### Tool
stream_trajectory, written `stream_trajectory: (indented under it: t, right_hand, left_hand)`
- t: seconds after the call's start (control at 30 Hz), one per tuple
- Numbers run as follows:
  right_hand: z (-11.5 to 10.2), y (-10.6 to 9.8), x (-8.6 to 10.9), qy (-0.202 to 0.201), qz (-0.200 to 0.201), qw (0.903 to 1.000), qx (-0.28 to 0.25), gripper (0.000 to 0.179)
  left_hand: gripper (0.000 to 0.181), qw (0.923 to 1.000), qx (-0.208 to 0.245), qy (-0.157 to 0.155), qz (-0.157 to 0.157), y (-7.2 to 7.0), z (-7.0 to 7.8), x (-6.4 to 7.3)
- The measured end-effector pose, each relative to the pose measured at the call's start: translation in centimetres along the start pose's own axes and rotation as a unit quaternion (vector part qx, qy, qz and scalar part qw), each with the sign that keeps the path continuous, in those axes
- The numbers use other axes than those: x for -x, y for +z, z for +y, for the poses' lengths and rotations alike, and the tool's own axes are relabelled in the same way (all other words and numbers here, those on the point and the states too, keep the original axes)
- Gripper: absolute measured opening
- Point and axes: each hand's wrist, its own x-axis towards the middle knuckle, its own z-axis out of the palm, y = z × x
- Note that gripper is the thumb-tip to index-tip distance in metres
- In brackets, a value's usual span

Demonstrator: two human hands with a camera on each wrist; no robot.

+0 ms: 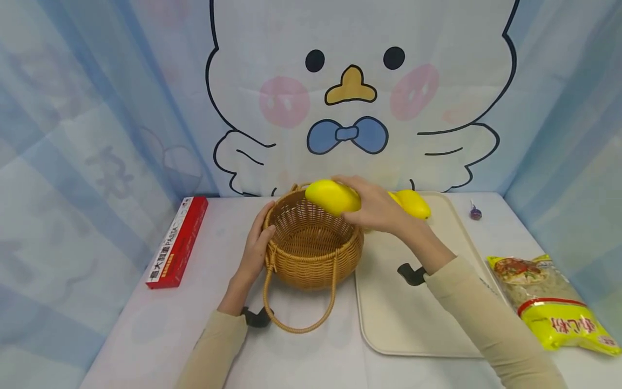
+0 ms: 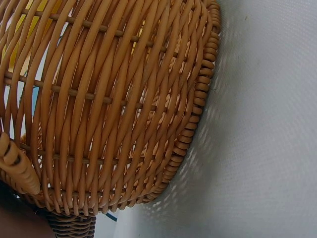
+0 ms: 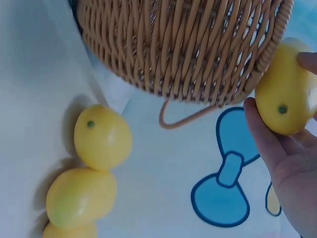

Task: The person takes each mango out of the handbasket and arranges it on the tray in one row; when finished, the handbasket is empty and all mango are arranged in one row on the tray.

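Note:
A round wicker basket [image 1: 311, 275] stands on the table, its inside bare as far as it shows. My left hand [image 1: 254, 248] holds the basket's left rim, thumb over the edge; in the left wrist view the woven wall [image 2: 114, 99] hides most of that hand. Above the basket's back right rim, my right hand [image 1: 371, 205] grips a yellow mango [image 1: 330, 197]. The right wrist view shows fingers and thumb around this mango [image 3: 285, 89], next to the rim. More mangoes [image 1: 412, 204] lie behind the right hand, in a row in the right wrist view.
A cream tray [image 1: 403, 329] lies right of the basket, under the right forearm. One basket handle [image 1: 301, 329] hangs forward onto the table. A red pasta box [image 1: 180, 243] is at left; a noodle bag [image 1: 554, 302] and a wrapped lollipop [image 1: 475, 213] are at right.

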Motion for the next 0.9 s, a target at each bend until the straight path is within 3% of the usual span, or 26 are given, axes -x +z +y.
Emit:
stream_trajectory:
  t: [0.37,0.9]
  right_hand:
    - [3.8,-2.8,0.8,0.017,0.068,0.9975,-0.011,0.075]
    - [11.6,-5.4,3.4,0.164,0.089,0.9824,-0.013,0.078]
  left_hand:
    - [0.056,1.0000,0.007,0.006,-0.003,0.0,0.0,-0.1]
    - [0.053,1.0000,0.007,-0.003,-0.004,0.0,0.3,0.0]
